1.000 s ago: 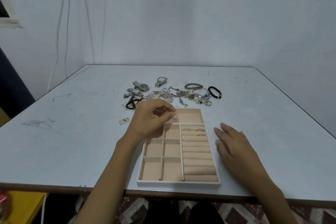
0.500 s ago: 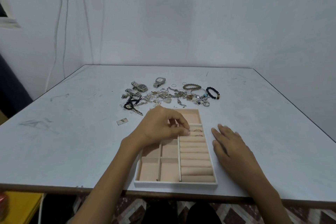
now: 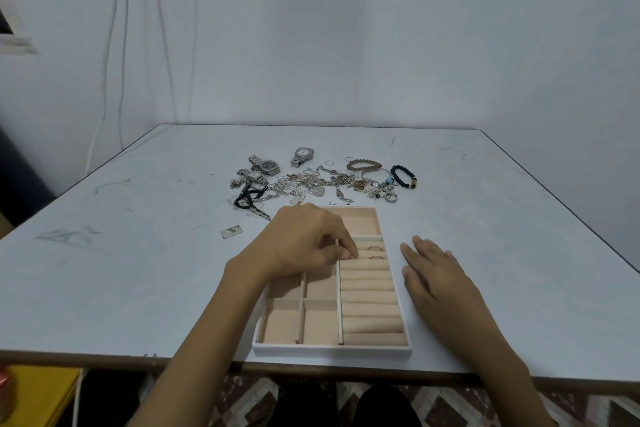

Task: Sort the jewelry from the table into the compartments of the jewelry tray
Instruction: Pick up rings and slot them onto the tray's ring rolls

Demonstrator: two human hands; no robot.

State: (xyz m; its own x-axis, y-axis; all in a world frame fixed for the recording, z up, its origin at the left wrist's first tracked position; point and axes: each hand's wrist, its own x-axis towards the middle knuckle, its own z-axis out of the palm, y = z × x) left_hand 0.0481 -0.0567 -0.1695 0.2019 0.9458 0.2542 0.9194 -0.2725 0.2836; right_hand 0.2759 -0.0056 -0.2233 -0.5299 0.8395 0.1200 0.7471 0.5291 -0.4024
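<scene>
The white jewelry tray [image 3: 332, 350] with beige lining lies at the table's near edge. My left hand [image 3: 304, 243] is over its upper part, fingers curled, fingertips pinched together at the left end of the upper ring rolls; the small ring it carried is hidden under them. Two rings [image 3: 374, 249] sit in the top roll slots just right of my fingertips. My right hand [image 3: 440, 284] rests flat on the table, against the tray's right side. The jewelry pile [image 3: 322, 184] lies beyond the tray.
Two watches [image 3: 268, 166] [image 3: 303, 154], a brown bead bracelet [image 3: 363, 165] and a black bead bracelet [image 3: 403, 177] edge the pile. A small tag [image 3: 231, 231] lies left of the tray, a black cord piece [image 3: 247, 199] behind it. A yellow object [image 3: 38, 392] sits below the table's left.
My left hand carried a small ring from above the tray's top compartment down and right to the ring rolls. My right hand stayed flat beside the tray.
</scene>
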